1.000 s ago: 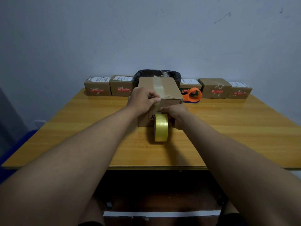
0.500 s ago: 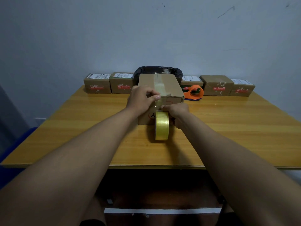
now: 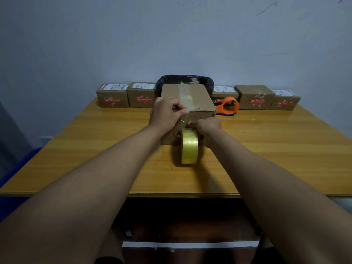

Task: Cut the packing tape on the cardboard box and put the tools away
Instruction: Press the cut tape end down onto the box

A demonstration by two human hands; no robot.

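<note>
- Cardboard box (image 3: 198, 96): I log it at mid-counter, closed, contents hidden from me; a clear strip of packing tape (image 3: 185, 97) runs along its top and down over the near edge.
- Black-lined bin (image 3: 207, 83): directly behind the cardboard box, against the wall; only its rim and a scrap of something pale inside show, which I cannot identify.
- Small parcels: I count two to the left of the bin (image 3: 112, 96) and three to its right (image 3: 256, 97), all closed, in a row along the far edge of the counter (image 3: 285, 145).
- Orange tape dispenser (image 3: 228, 105): on the counter just beside the cardboard box's right far corner, in front of the parcel row.
- Yellow tape roll (image 3: 189, 146): standing on edge on the counter, just in front of the cardboard box's near face, its upper part close under my right hand.
- Left hand (image 3: 165, 115): on the near left top edge of the cardboard box, fingers curled, thumb and forefinger pinching the packing tape where it folds over the edge.
- Right hand (image 3: 206, 127): against the near face of the cardboard box, lower than the left, fingers closed; it appears to pinch the tape's lower stretch, but I cannot tell for sure.
</note>
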